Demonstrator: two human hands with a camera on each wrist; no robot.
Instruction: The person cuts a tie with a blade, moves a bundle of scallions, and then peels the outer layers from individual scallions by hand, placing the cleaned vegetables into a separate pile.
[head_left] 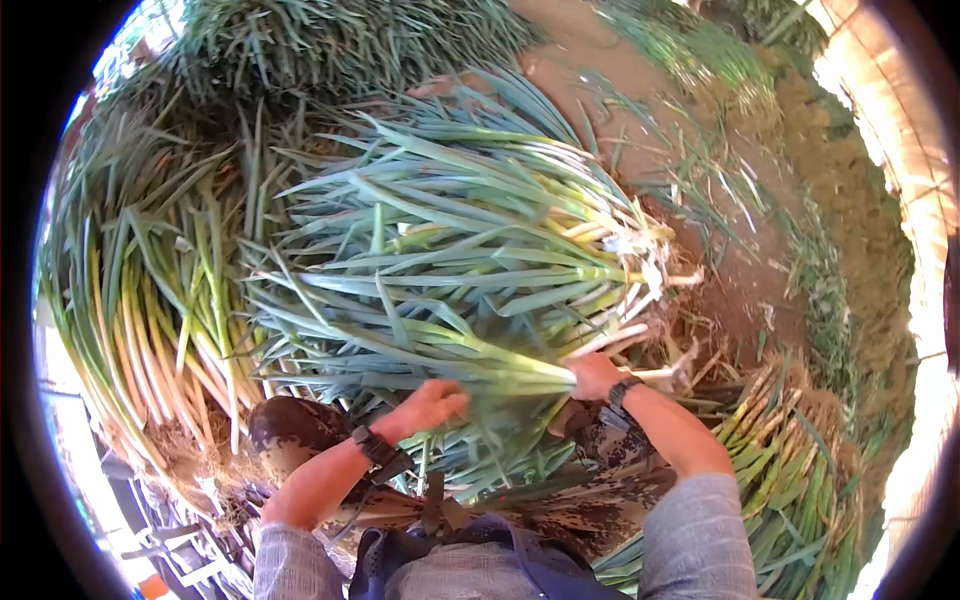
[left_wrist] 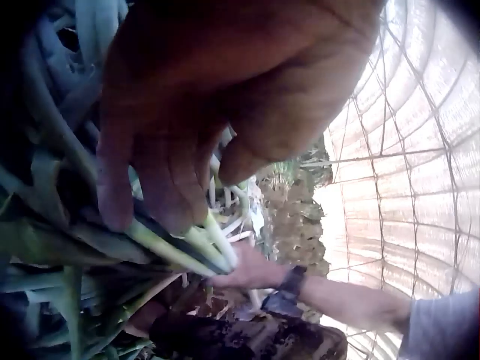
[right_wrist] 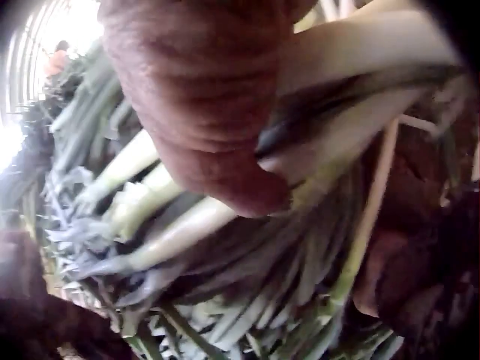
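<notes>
My right hand (head_left: 597,377) grips several green onions (head_left: 530,372) round their pale lower stalks, roots pointing right and leaves left. In the right wrist view, the thumb (right_wrist: 217,127) lies bent across the white stalks (right_wrist: 360,60). My left hand (head_left: 437,405) is left of it, over the leaves near my knee. From the left wrist, its fingers (left_wrist: 169,180) hang down over the stalks (left_wrist: 176,251) with the thumb apart from them. Beneath and beyond both hands spreads a large pile of green onions (head_left: 440,240), roots to the right.
More green onions (head_left: 150,330) lie on the left, roots toward me. A bundle with yellowish stalks (head_left: 790,460) lies at the lower right. Leafy heaps (head_left: 340,45) stand at the back. Bare soil (head_left: 740,270) with leaf scraps runs along the right. My camouflage-clad knees (head_left: 295,430) sit below the hands.
</notes>
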